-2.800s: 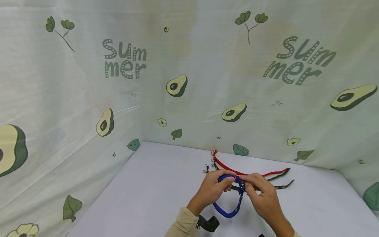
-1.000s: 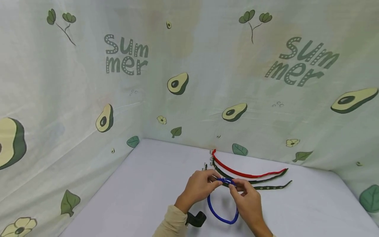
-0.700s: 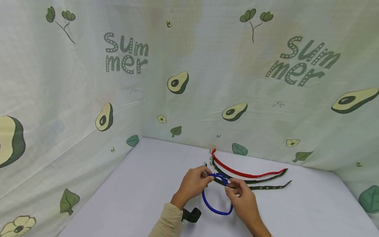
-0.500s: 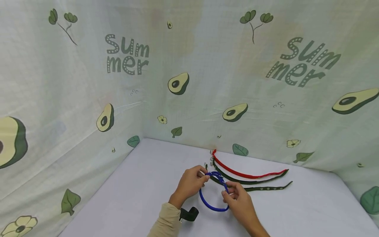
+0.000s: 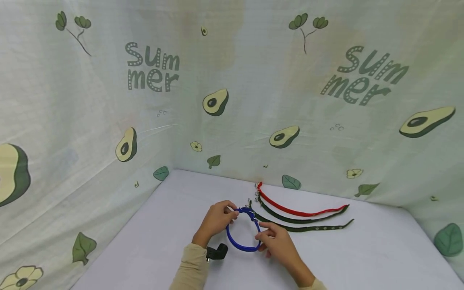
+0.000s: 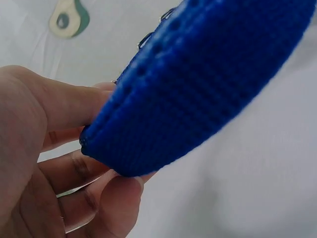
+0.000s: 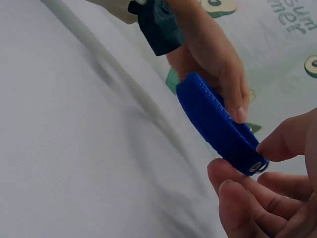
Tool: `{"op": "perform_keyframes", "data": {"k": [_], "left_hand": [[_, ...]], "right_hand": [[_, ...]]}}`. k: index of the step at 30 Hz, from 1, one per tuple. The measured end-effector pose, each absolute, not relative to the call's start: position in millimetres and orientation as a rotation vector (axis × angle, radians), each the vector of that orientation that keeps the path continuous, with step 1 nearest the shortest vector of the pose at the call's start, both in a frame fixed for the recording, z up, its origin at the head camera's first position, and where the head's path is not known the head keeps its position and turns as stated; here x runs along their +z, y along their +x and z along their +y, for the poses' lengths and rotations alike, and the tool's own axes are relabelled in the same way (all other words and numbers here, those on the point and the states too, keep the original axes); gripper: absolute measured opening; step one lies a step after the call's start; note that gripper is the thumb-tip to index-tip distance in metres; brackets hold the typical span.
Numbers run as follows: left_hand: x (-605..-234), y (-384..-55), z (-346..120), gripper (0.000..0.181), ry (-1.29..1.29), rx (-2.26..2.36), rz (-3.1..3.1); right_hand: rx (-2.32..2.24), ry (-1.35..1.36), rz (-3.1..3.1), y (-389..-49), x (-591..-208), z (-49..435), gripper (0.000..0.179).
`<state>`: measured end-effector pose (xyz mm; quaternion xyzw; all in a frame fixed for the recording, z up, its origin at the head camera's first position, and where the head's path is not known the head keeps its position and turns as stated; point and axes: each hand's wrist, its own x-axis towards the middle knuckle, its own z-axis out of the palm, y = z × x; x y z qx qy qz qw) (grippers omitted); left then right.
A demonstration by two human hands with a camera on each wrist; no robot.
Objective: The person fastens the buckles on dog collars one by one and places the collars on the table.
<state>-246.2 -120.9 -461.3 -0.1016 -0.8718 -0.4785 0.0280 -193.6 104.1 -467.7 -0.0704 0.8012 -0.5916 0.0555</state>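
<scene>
A blue fabric collar (image 5: 242, 247) is joined into a round loop and held up over the white table (image 5: 163, 241). My left hand (image 5: 216, 218) pinches its upper left edge between thumb and fingers. On the loop's right side, my right hand (image 5: 277, 243) holds the band with its thumb and fingers. The right wrist view shows a metal eyelet (image 7: 255, 167) in the collar beside my right fingertips. Close up in the left wrist view, the woven blue band (image 6: 198, 84) fills much of the picture, with metal fittings along its far edge.
Behind the hands lie a red collar (image 5: 290, 210), a dark green collar (image 5: 282, 220) and another dark green collar (image 5: 304, 229) with eyelets, metal fittings at their left ends. A black device (image 5: 217, 252) sits at my left wrist. A printed curtain (image 5: 239, 161) borders the table.
Both hands and the blue collar have moved left. My right hand has gone from the overlapping ends at the top down to the loop's right side, and the loop now stands rounder.
</scene>
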Motion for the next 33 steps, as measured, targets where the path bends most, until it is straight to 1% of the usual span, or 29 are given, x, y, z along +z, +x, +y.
{"op": "perform_keyframes", "data": {"k": [3,12,24,33], "left_hand": [[-464,-249,-129,0.015,-0.278,-1.485,-2.685],[-468,-252,-144,0.019,-0.175,-1.468,-2.685],[-471,-254,-169,0.025,-0.021,-1.296,-2.704],[-475,-257,-177,0.031,0.024,-1.270,-2.786]], "right_hand": [[-1.805,-0.237,2.405,-200,-470,100,0.038],[-1.833,-0.200,2.457,-216,-476,82,0.024],[-1.864,-0.259,2.464,-226,-487,58,0.021],[-1.816,-0.295,2.478,-229,-493,51,0.020]]}}
